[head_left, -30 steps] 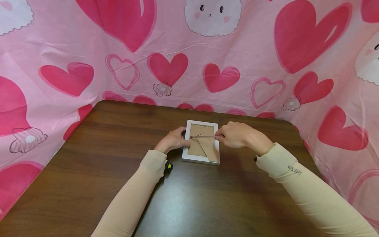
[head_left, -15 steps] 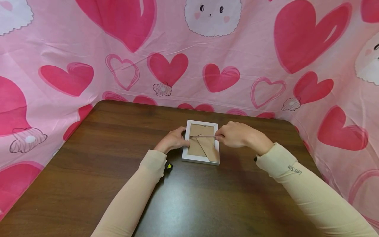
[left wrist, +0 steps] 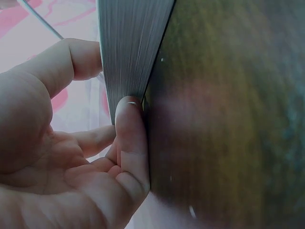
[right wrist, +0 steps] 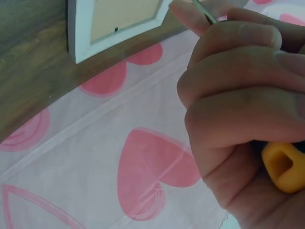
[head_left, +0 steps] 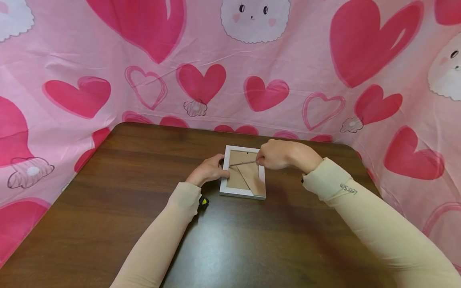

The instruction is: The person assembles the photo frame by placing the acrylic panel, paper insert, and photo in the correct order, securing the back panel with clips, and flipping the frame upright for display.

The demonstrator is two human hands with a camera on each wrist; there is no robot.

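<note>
A white picture frame (head_left: 235,191) lies face down on the table, its tan backing board (head_left: 239,157) and stand leg (head_left: 249,177) upward. My left hand (head_left: 207,171) grips the frame's left side, thumb on the rim. In the left wrist view, fingers (left wrist: 129,121) press against its side wall (left wrist: 131,52). Curled around a screwdriver, my right hand (head_left: 280,154) is over the frame's right edge. The thin metal shaft (head_left: 245,163) slants down to the left, its tip at the backing's left inner edge. A yellow handle end (right wrist: 282,174) shows below the curled fingers.
The dark brown wooden table (head_left: 144,168) extends around the frame on all sides. Behind and beside it hangs a pink cloth (head_left: 216,32) with hearts, close to the table's far edge (head_left: 173,127).
My right hand has risen slightly and moved left, so the screwdriver shaft now tilts more. Its tip remains at the left inner edge. My left hand still holds the frame; the whole view shifted slightly.
</note>
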